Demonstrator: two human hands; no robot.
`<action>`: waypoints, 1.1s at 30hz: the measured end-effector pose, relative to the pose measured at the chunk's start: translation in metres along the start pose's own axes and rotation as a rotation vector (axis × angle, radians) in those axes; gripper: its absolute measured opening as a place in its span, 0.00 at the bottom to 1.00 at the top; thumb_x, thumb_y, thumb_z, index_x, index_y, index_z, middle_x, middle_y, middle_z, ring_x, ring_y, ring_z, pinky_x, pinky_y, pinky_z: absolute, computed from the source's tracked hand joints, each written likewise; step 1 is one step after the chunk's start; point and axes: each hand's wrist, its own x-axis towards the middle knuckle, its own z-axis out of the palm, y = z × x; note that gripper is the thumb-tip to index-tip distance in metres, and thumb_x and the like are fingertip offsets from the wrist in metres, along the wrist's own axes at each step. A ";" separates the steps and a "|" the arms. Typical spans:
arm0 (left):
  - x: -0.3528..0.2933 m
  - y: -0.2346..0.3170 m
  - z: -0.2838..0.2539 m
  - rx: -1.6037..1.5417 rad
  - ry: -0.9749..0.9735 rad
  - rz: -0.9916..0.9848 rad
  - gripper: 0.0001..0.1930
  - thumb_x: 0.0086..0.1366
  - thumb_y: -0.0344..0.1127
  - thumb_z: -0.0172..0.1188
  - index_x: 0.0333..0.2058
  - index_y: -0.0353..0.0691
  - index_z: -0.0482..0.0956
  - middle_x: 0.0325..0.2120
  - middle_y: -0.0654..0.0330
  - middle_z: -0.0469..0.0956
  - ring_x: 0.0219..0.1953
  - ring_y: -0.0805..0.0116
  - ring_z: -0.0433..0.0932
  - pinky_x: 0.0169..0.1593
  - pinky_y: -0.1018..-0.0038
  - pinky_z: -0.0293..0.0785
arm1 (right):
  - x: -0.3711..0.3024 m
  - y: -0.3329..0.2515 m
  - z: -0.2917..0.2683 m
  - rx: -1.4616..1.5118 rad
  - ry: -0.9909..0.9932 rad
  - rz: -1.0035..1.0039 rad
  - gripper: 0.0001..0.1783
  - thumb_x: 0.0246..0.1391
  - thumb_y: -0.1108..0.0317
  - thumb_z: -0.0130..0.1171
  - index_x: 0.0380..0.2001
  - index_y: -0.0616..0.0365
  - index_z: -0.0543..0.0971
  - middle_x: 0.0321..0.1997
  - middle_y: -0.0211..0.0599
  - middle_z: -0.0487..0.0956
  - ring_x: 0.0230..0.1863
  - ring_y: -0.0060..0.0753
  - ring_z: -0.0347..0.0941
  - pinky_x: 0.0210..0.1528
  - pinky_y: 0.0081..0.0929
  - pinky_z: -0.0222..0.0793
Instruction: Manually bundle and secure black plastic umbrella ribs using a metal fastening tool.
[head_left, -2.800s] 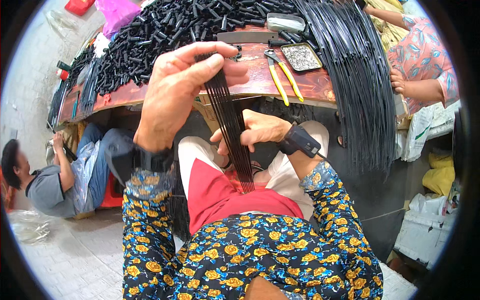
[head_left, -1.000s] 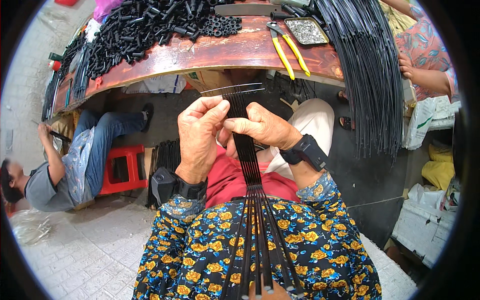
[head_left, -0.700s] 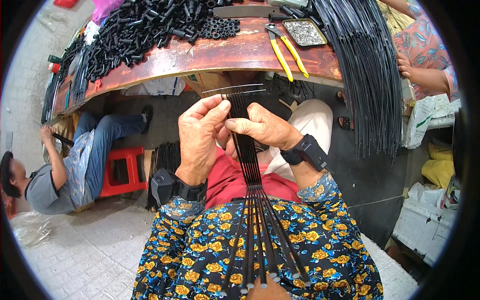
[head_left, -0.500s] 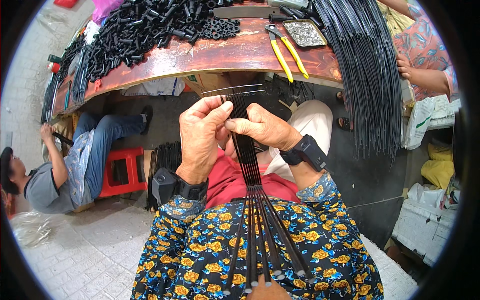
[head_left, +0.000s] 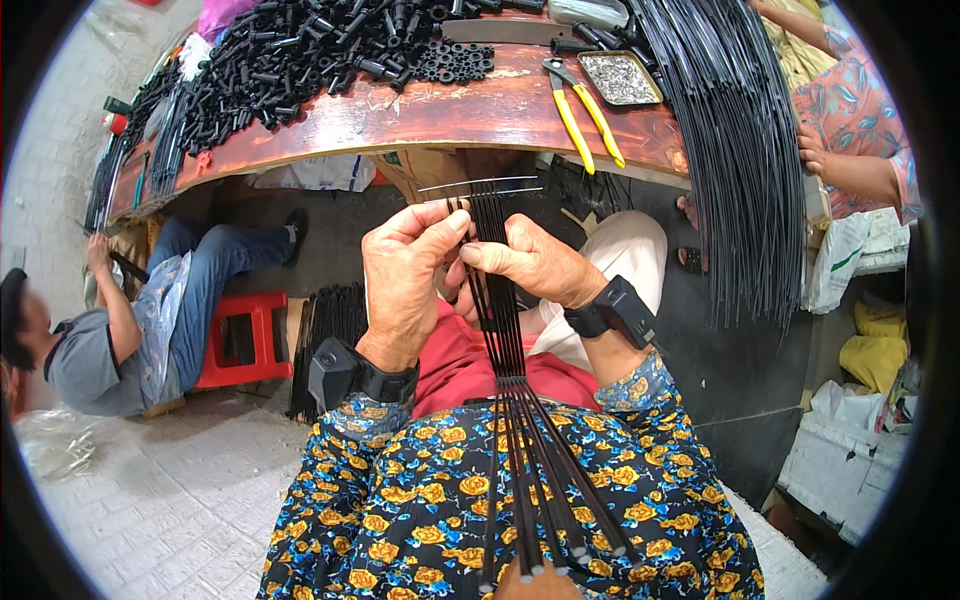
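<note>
A row of slim black rods (head_left: 509, 345) hangs between my hands, side by side, with thicker lower ends (head_left: 540, 500) fanned out over my lap. Thin metal wire (head_left: 525, 179) crosses the rods at their far tips. My left hand (head_left: 405, 275) is closed, thumb and forefinger pinching the leftmost rods just below the wire. From the other side my right hand (head_left: 545, 262) grips the row, its thumb laid across the front of the rods. Most of the fingers behind the rods are hidden.
Ahead, a reddish wooden table (head_left: 400, 125) carries a heap of black tubular parts (head_left: 270, 75), yellow-handled pliers (head_left: 580, 115), a small metal tray (head_left: 620, 78) and long black rods (head_left: 735, 160). A person (head_left: 100, 350) sits left by a red stool (head_left: 245, 340); another person's arm (head_left: 855, 170) is at right.
Both hands stay on the rods below the wire, with only slight finger movement. The leftmost rods now stand a little apart from the others. The whole view has shifted slightly.
</note>
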 end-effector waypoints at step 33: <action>0.011 0.009 -0.015 0.025 0.026 0.078 0.10 0.63 0.29 0.59 0.42 0.33 0.75 0.32 0.54 0.81 0.33 0.65 0.82 0.39 0.71 0.80 | -0.001 0.005 0.002 -0.013 0.068 0.063 0.22 0.63 0.55 0.50 0.37 0.67 0.79 0.28 0.46 0.82 0.29 0.30 0.80 0.32 0.24 0.75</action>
